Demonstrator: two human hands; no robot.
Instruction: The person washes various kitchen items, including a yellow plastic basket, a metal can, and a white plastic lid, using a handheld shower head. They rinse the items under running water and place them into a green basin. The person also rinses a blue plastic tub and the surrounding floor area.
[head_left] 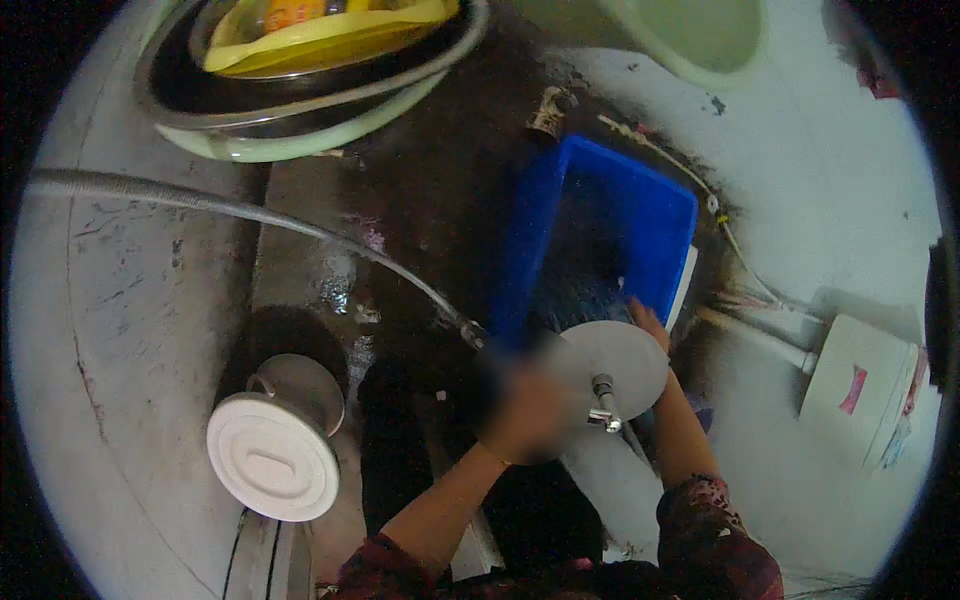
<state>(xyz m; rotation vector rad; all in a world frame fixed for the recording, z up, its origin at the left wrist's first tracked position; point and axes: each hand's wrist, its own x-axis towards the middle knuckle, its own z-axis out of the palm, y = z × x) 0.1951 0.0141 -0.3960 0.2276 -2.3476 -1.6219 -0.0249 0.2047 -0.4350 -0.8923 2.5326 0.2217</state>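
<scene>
A round white disc (635, 360) with a metal fitting (604, 412) at its middle is between my hands, in front of the blue tub. My right hand (648, 322) is at the disc's far right edge, its fingers around the rim and partly hidden behind it. My left hand (535, 410) is beside the disc's left edge. Its fingers are lost in a blur, so its grip does not show. A grey flexible hose (300, 222) runs in from the left, its metal end close to my left hand. The rectangular blue tub (672, 205) has a dark, wet-looking inside.
A white lidded bucket (270, 460) stands at the near left. Stacked basins (250, 148), with yellow plastic on top, are at the far left. A pale green basin (720, 45) is at the far right. On the right are a white box (850, 390) and a pipe (760, 335).
</scene>
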